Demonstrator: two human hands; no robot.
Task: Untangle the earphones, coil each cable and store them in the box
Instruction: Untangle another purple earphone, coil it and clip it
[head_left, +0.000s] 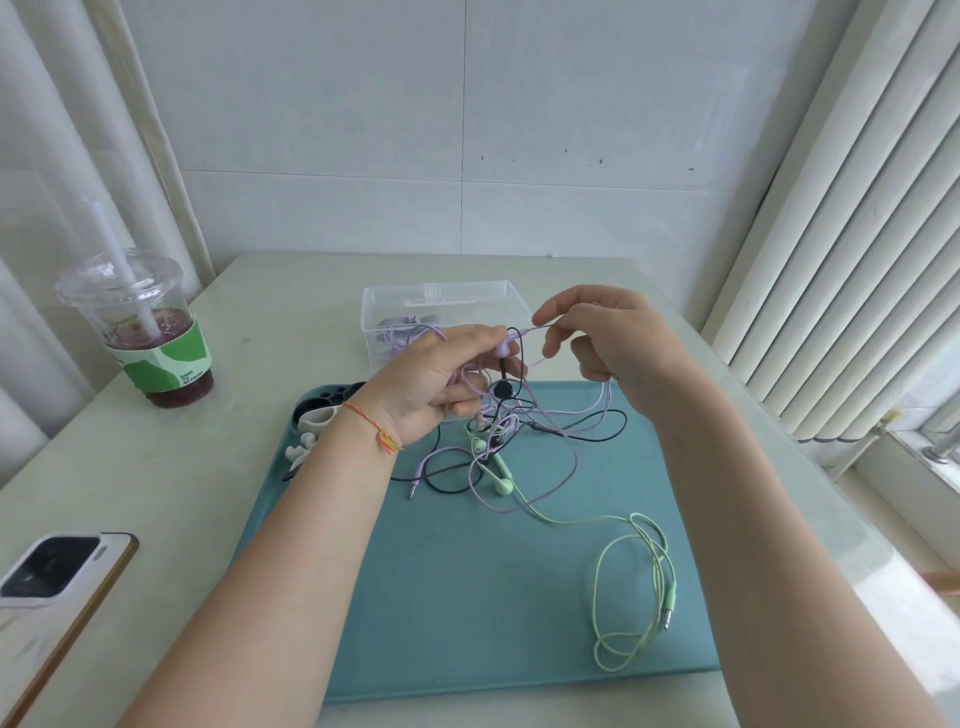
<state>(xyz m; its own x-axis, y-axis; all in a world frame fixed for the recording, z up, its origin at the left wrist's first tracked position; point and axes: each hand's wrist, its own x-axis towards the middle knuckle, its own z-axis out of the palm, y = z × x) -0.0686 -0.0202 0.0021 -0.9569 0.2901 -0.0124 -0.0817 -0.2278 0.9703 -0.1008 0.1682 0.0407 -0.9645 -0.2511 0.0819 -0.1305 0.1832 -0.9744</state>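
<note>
A tangle of purple, black and green earphones (498, 436) lies on the teal mat (467, 597). My left hand (441, 379) is raised above the tangle and pinches a purple earbud with cable looped around its fingers. My right hand (602, 332) pinches the purple cable (535, 332) just to the right, pulling a short stretch taut between both hands. A black earbud (503, 389) dangles below them. The green cable (623, 587) trails to the mat's front right, plug at its end. Behind the hands stands the clear box (395, 306), holding a purple earphone.
A plastic cup (150, 338) with a dark drink and straw stands at the table's left. A phone (47, 587) lies face down at the front left. White and black clips (317, 421) sit at the mat's back left corner. Blinds hang on the right.
</note>
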